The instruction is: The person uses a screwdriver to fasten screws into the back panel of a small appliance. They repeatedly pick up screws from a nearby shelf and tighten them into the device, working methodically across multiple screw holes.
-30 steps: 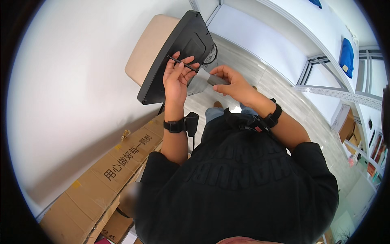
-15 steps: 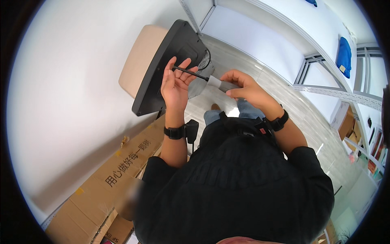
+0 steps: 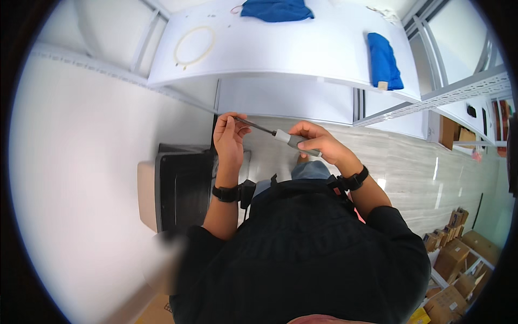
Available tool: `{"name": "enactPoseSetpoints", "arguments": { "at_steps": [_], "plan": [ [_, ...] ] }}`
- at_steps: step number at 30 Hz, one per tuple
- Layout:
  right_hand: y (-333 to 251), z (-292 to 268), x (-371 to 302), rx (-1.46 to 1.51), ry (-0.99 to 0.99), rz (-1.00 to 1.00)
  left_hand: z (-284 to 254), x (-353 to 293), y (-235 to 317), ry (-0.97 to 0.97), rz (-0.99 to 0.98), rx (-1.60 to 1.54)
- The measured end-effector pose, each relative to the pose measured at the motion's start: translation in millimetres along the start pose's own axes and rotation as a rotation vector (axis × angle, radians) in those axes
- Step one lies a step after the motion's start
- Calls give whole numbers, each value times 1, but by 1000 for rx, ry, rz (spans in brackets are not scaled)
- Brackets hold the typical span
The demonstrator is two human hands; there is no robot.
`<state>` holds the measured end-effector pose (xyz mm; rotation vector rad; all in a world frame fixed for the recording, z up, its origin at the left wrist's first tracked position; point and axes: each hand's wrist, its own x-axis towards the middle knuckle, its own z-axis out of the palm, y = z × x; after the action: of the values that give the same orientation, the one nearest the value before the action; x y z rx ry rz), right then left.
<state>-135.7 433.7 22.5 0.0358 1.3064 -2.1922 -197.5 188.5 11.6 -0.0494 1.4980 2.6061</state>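
A screwdriver point(image 3: 282, 135) with a grey handle, a white collar and a long dark shaft spans the gap between my hands. My right hand point(image 3: 329, 147) is closed around its grey handle, thumb on the near side. At the other end, my left hand point(image 3: 231, 137) pinches the shaft near its tip with thumb and forefinger, the other fingers loosely curled. The tip itself is partly hidden by those fingers. Both hands are held in the air in front of my body, above the floor.
Ahead is a white shelf point(image 3: 291, 51) with a blue cloth item point(image 3: 276, 9), another blue cloth item point(image 3: 384, 60) and a pale ring point(image 3: 194, 46). A black panel with a beige back point(image 3: 181, 189) stands left by the wall. Cardboard boxes point(image 3: 452, 258) lie at right.
My view has swung right, bringing the shelf ahead and the black panel lower left. My left fingers, earlier spread beside the shaft, have closed on its end. The right hand still holds the handle.
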Motion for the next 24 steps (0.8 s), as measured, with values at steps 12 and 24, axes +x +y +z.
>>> {"name": "enactPoseSetpoints", "arguments": {
  "at_steps": [12, 24],
  "plan": [
    [-27, -105, -7, 164, 407, -238, 89, 174, -56, -85, 62, 714],
    [-54, -104, 48, 273, 665, -260, 107, 286, -106, -252, 524, 1140]
  ]
}}
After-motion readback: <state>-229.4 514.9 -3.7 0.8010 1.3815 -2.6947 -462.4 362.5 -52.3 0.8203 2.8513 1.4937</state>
